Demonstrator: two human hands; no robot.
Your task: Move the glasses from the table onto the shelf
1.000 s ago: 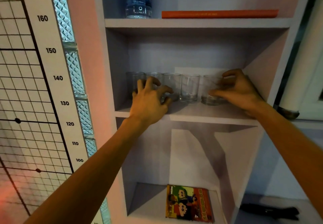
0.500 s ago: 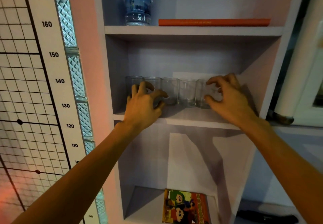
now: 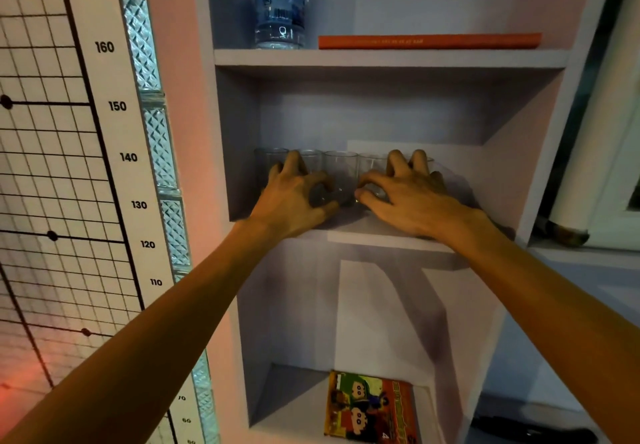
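Note:
Several clear glasses stand in a row at the back of the middle shelf (image 3: 374,237). The leftmost glass (image 3: 268,161) and the middle glass (image 3: 341,170) show plainly; the others are partly hidden by my hands. My left hand (image 3: 294,198) curls around the second glass from the left, thumb near the middle glass. Over the two right-hand glasses lies my right hand (image 3: 405,194), with its fingers across their rims and its thumb and forefinger at the base of one. The table is out of view.
On the upper shelf stand a blue water bottle (image 3: 280,11) and a flat orange book (image 3: 429,41). A comic book (image 3: 370,405) lies on the bottom shelf. A height chart (image 3: 114,132) covers the wall on the left. A white roll (image 3: 595,132) leans at the right.
My right hand has slid left with the rightmost glass, closing the gap in the row. My left hand has stayed on the left glasses.

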